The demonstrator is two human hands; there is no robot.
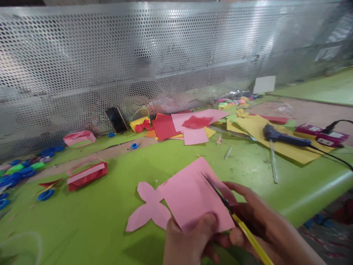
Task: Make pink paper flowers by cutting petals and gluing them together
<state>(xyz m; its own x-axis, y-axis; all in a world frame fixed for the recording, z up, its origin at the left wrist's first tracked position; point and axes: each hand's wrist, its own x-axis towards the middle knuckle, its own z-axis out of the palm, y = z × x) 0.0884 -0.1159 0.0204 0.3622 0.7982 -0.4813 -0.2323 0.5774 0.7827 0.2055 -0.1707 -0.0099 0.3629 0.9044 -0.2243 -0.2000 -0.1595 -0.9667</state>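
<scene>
Paper cutting by hand at a green table [104, 213]. The left hand [190, 237] grips the near edge of a square pink sheet [193, 198], thumb pressed on top; the sheet stands clear of the tabletop, between the two hands. The right hand [261, 221] is closed about a yellow-handled cutting tool [246, 228], though the exact hold of its fingers is partly hidden. The tool's dark blade lies along the sheet's right side, where a narrow strip curls up against the right hand's fingers. Just left of the left hand, a petalled pink cut-out [150, 206] reaches to the sheet's edge; whether it is held or lies loose cannot be told. Farther left and beyond the hands sits a red paper bag [88, 176] with a pink band. Straight beyond them lie overlapping coloured sheets [167, 127], before a perforated metal panel [193, 44]. Beyond the right hand, to its right, a dark blue glue gun [286, 138] rests on a large yellow sheet [303, 156], near a magenta box [331, 143] with a black plug.
</scene>
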